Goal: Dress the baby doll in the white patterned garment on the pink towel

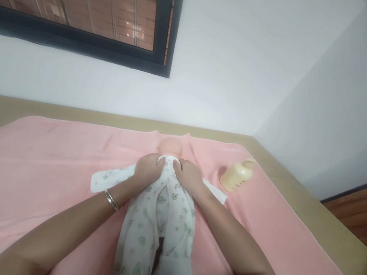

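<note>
A baby doll lies on a pink blanket, its smooth round head (170, 146) toward the wall. White baby clothes (174, 197) with a small green print cover its body, the legs stretching toward me and the sleeves spread out to both sides. My left hand (149, 169), below a silver bracelet (112, 200) on the wrist, is closed over the left shoulder of the clothes, thumb at the collar. Mirroring it, my right hand (189, 176) grips the right shoulder, its thumb also by the neckline. The fingertips of both hands are hidden.
To the right of the doll, a pale yellow bottle (237, 175) rests on the pink blanket (68, 159). A tan surface (275, 174) shows around the blanket's edges. Behind stand a white wall (230, 72) and a dark-framed window (164, 29).
</note>
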Demonstrator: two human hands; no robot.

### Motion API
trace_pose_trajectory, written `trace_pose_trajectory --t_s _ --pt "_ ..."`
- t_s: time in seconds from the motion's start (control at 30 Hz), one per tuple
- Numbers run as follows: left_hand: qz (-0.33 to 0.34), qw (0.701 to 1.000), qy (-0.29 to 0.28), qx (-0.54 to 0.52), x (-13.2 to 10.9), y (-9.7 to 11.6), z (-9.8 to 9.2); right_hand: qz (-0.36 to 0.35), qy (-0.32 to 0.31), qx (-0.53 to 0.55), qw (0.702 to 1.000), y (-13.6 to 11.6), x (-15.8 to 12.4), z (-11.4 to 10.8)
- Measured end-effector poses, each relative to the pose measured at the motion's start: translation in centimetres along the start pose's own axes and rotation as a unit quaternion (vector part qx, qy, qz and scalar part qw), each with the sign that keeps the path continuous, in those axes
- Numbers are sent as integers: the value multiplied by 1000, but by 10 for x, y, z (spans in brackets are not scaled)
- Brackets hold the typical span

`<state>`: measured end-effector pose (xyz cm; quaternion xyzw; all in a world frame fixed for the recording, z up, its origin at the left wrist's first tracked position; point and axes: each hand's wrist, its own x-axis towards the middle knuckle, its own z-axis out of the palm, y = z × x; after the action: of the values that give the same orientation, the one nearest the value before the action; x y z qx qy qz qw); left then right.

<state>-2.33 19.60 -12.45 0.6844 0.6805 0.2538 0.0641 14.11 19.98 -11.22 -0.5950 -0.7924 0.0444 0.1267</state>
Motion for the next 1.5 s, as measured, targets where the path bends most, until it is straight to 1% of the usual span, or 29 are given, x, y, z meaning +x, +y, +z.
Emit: trace_pose_trajectory --t_s 0.1,0.17,0.2,0.27,0.3,0.37,0.4,0.43,0.47,0.5,0.57,0.63,0.7,0.8,0.83,0.87,0.93,1.0,1.07,1.13,1.2,1.23,1.27,1.33,1.43,1.47,1.5 --pt "7 1000 -6 -7 3 -3 1 -61 32 -50 996 -11 -11 -6" --pt "11 1000 -19 -16 4 -5 0 -88 42 -58 993 -14 -13 -8" --pt "14 999 -28 -23 5 -5 -1 -87 38 -53 994 -13 -12 -9" --pt "29 998 -35 -32 4 -3 -3 -62 4 -22 998 -6 -5 -9" --pt "41 998 -28 -31 3 -2 -4 -46 -22 2 999 -1 -1 -9" --pt "76 997 3 -12 1 1 -4 -26 -70 47 996 7 6 -9" --pt "97 995 23 2 -1 2 -4 -22 -80 57 995 9 7 -10" --pt "114 993 40 17 -2 3 -4 -21 -75 53 996 8 6 -10" --pt "123 991 52 29 -2 4 -3 -25 -55 36 998 6 4 -10" --pt "123 990 57 37 -3 4 -3 -37 -27 10 999 2 0 -10" --pt "101 993 52 37 -3 2 -1 -80 30 -42 995 -8 -10 -9" --pt "73 996 38 30 -3 1 -1 -112 60 -65 990 -14 -15 -8" --pt "69 996 42 37 -3 1 0 -92 49 -53 993 -13 -13 -8" --pt "113 989 78 57 -4 2 0 -39 -28 0 999 -5 -5 -11" --pt "127 987 86 56 -4 2 0 -34 -50 13 998 -3 -4 -12" --pt "131 986 87 52 -4 2 0 -37 -60 16 997 -3 -4 -14" --pt "110 991 65 39 -3 1 1 -65 -37 -6 997 -6 -9 -16" --pt "74 996 27 30 -3 0 1 -106 -3 -36 994 -11 -16 -18" --pt "53 998 11 35 -4 0 0 -117 0 -39 992 -12 -17 -20" --pt "59 997 31 50 -5 2 -1 -83 -38 -9 996 -8 -13 -22" --pt "90 992 61 63 -7 4 -3 -49 -85 36 995 -2 -7 -24" --pt "104 990 72 67 -7 5 -3 -42 -101 52 993 1 -5 -24" --pt "110 989 78 68 -7 5 -3 -41 -104 56 992 1 -5 -24" --pt "95 992 60 57 -6 4 -3 -56 -76 35 995 -2 -7 -22" --pt "63 998 6 27 -3 0 -1 -83 -13 -9 996 -9 -12 -18" --pt "64 998 3 23 -3 0 0 -81 -9 -11 997 -10 -12 -17" --pt "72 997 12 24 -3 0 0 -71 -18 -4 997 -9 -11 -17"
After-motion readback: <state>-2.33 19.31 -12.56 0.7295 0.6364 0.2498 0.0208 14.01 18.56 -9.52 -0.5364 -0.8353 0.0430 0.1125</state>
